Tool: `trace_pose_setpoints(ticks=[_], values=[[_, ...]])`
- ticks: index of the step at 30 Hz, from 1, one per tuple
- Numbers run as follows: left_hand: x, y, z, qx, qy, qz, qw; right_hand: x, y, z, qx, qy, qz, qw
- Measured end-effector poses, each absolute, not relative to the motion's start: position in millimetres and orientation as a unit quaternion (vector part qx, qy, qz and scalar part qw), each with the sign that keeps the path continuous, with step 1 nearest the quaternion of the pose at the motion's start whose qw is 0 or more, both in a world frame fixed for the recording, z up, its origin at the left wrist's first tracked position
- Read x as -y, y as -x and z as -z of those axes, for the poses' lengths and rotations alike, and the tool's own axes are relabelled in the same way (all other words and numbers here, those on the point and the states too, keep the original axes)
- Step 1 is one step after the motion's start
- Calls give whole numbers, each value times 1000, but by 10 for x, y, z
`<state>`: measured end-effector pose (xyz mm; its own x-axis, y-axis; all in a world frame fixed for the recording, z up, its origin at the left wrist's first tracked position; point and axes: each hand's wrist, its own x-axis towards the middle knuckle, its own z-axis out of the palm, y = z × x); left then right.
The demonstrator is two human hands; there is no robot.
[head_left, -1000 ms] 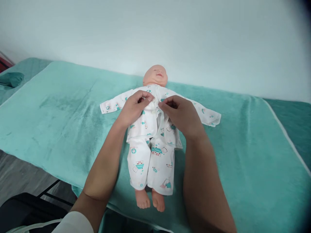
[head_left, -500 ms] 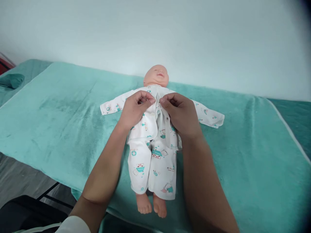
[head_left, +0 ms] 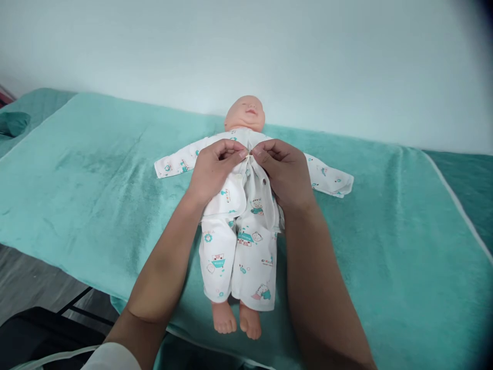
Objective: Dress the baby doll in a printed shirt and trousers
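A baby doll (head_left: pixel 245 114) lies on its back, arms spread, dressed in a white printed jacket (head_left: pixel 225 198) and matching trousers (head_left: pixel 256 267). My left hand (head_left: pixel 217 167) pinches one front edge of the jacket at the chest. Opposite it, my right hand (head_left: pixel 283 169) pinches the other front edge, and the fingertips of both hands almost meet. Between them the two edges come together; my fingers partly hide the fastening there. Below my hands the jacket front hangs apart, with a dark round snap or buttonhole showing on the right flap. The doll's bare feet (head_left: pixel 236 318) stick out of the trousers.
A green plush cover (head_left: pixel 96 195) spreads over the table under the doll. Behind it rises a pale wall (head_left: pixel 246 51). At the lower left are a black object (head_left: pixel 46 339) and a thin dark metal bar (head_left: pixel 77 303) beside the table.
Both hands have drawn closer together at the chest, bringing the jacket's front edges to meet. The view has shifted slightly, so the doll appears a little higher and further left.
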<state>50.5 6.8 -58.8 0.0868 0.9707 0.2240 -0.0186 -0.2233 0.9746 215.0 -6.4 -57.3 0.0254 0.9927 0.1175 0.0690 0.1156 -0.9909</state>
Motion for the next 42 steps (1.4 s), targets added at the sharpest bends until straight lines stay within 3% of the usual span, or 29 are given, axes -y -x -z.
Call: trace_pose_setpoints(ticks=[42], values=[[-70,-480,609,-406,-609,-515,447,86,-2230,428,532,450,-545,467]])
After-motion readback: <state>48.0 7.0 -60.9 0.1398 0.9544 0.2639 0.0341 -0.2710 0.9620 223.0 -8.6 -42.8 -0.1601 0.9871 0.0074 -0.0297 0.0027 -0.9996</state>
